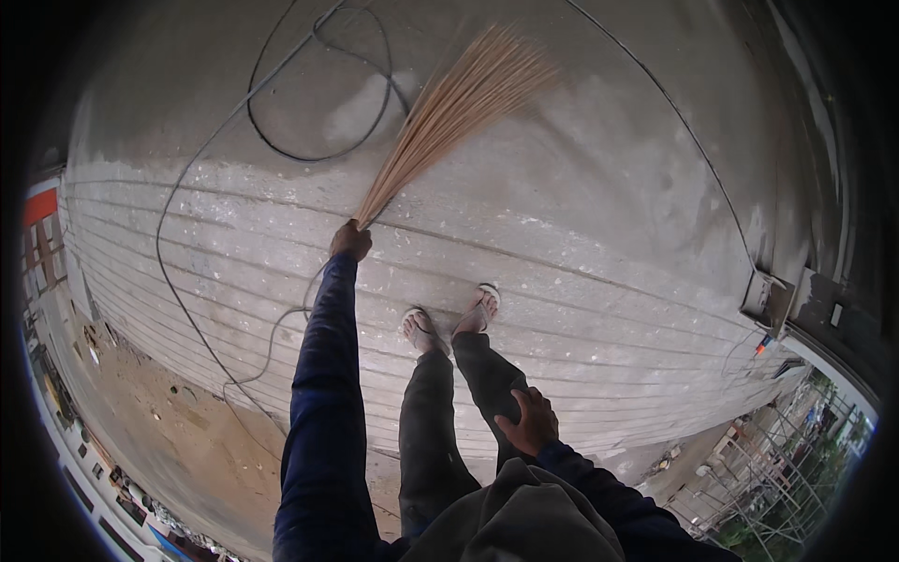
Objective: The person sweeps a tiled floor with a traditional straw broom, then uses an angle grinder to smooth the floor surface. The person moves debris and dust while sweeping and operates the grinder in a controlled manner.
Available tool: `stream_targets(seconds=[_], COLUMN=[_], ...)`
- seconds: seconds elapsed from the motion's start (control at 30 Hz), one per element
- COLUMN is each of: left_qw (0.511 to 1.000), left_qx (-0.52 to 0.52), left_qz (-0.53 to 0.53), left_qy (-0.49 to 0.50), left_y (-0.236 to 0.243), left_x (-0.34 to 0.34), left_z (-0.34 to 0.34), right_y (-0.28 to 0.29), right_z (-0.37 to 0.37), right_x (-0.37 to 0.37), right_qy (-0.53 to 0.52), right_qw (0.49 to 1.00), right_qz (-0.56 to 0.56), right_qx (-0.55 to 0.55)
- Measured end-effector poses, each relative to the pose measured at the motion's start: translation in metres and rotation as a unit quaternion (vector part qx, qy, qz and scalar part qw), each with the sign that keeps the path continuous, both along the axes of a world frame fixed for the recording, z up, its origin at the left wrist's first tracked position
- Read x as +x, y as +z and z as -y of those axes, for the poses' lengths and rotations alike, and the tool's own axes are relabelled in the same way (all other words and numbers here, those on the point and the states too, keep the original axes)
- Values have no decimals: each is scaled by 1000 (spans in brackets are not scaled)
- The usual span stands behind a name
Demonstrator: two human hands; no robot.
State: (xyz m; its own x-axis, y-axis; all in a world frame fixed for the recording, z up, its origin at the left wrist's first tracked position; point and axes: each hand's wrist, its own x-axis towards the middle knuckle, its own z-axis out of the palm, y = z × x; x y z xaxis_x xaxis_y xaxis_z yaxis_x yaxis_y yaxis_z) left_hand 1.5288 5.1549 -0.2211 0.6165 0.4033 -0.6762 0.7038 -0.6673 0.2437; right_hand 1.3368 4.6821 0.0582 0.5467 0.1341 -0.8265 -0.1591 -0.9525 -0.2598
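A stick broom [449, 112] of long, thin brown bristles fans out toward the far side over the concrete floor. My left hand [351, 241] is closed round its bound narrow end, with the arm stretched forward. The bristle tips look slightly blurred and lie over smooth grey concrete. My right hand [530, 421] rests at my right thigh with its fingers apart, holding nothing. Both my feet, in sandals [487, 292], stand on the grooved part of the floor.
A dark cable [253, 103] loops on the floor left of the broom and trails toward me. Another cable [655, 84] runs to a box-like fixture [766, 298] at the right. Sandy ground [178, 426] lies at the lower left, scaffolding [777, 478] at the lower right.
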Motion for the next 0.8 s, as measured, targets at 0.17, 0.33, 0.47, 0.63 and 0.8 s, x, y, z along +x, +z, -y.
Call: stream_targets(seconds=[0.17, 0.33, 0.47, 0.63, 0.8], left_qw=[987, 988, 974, 985, 990], left_qx=[138, 118, 174, 114, -24], left_qz=[-53, -76, 1, 78, 137], left_qy=[-62, -64, -148, -106, -34], left_y=[-108, -136, -72, 86, 192], left_x=[22, 45, 14, 8, -62], left_z=[-38, -11, 22, 4, 23], right_y=[-23, -32, -10, 21, 41], right_z=[22, 45, 38, 17, 7], right_x=[26, 18, 13, -10, -27], right_qy=[-34, -92, -114, -124, -171], right_qw=[999, 994, 993, 990, 983], right_qz=[21, 29, -4, -48, -43], right_qx=[23, 56, 25, -40, -45])
